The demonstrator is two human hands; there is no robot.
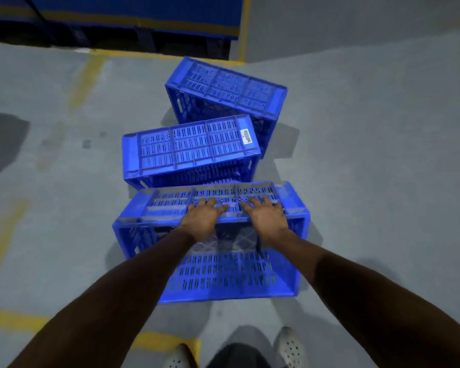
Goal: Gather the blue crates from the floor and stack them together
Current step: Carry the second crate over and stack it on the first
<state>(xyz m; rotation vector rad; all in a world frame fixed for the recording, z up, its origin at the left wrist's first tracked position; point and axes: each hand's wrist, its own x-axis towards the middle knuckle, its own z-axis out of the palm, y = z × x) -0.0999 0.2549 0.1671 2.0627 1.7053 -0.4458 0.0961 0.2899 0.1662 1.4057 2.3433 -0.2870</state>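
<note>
Where yellow lines [87,81] cross grey floor [369,155], both hands' grip [205,217] lies spread on nearest crate [223,274].

The grey concrete floor [369,155] carries three blue slatted plastic crates in a rough line running away from the person. The nearest crate [231,274] lies on its side, its open mouth facing the viewer. Just behind it, touching or nearly so, the middle crate [189,147] also lies tipped on its side, with a white barcode label [246,136] near its right end. The farthest crate [229,88] sits tilted beyond it, turned at an angle, its corner close against the middle one. Worn yellow painted lines [88,78] cross the floor at left and along the far edge. A dark stain [3,142] marks the floor at far left. The person's pale perforated clogs [287,346] stand at the bottom edge.
</note>
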